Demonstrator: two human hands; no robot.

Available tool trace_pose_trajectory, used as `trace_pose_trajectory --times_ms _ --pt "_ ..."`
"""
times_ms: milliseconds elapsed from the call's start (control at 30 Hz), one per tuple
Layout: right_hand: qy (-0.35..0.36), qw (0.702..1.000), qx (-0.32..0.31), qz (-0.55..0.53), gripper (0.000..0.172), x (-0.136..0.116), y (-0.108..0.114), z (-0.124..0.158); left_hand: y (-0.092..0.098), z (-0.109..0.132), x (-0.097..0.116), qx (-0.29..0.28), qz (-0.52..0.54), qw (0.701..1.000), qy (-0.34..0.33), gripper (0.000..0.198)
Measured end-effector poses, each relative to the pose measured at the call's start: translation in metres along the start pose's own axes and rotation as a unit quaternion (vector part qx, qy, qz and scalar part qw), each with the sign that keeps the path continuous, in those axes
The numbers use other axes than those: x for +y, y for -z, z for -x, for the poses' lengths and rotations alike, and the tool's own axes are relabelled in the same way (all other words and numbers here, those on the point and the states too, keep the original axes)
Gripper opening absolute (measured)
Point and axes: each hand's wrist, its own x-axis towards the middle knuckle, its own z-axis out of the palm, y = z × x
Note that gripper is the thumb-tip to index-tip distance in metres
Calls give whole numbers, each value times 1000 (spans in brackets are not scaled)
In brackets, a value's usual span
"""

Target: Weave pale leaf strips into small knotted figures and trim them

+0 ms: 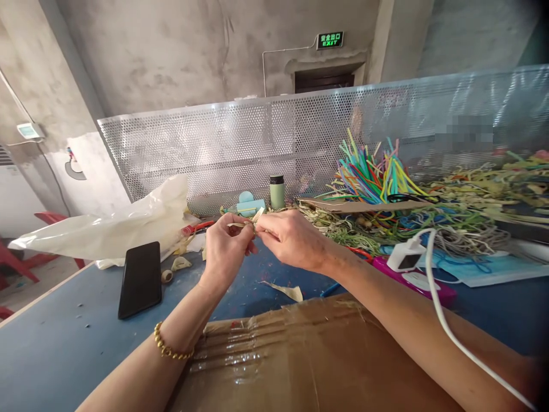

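Observation:
My left hand (229,243) and my right hand (291,237) meet above the blue table, fingertips almost touching. Both are closed in a pinch on a pale, thin, husk-like strip (258,214), whose tip sticks up between them. The fingers cover most of the strip, so its full shape is hidden. Below the hands, a loose pale husk-like scrap (293,293) lies on the table. A brown cardboard sheet (274,366) with clear tape along it is under my forearms.
Left are a black phone (139,280) and a cream plastic bag (128,220). A green bottle (277,191) stands behind my hands. Right are colourful pipe-like stems (377,174), heaped plant strips (472,194), a magenta power strip (437,292) and a white cable (437,297).

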Motion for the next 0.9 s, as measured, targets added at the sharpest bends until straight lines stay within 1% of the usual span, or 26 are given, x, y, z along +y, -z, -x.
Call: trace_pose_trajectory --times_ms 233,467,567,633,700,733,800,867,900 --pt "7 999 4 -49 25 -2 0 -1 -1 2 0 8 -15 1000 -11 5" --pt "2 999 -9 -43 23 -6 3 0 -4 6 6 39 -46 998 -21 5" --pt "0 999 -21 -35 21 -5 3 0 -5 6 6 46 -57 997 -23 4" --pt "0 999 -26 -27 21 -3 3 -1 -4 4 4 39 -64 997 -18 4" --pt "0 999 -32 -7 20 1 5 -1 -3 2 2 5 -78 997 -4 4" --pt "0 999 -35 5 20 3 6 -1 -2 1 1 -27 -89 996 5 4" --pt "-1 999 -44 15 18 9 9 -2 -1 -1 0 -109 -102 988 24 3" --pt "-21 999 -43 -19 15 16 14 -2 0 0 2 -190 -93 977 39 1" --pt "-44 996 -44 -58 13 20 17 -2 1 0 4 -221 -77 971 46 1"
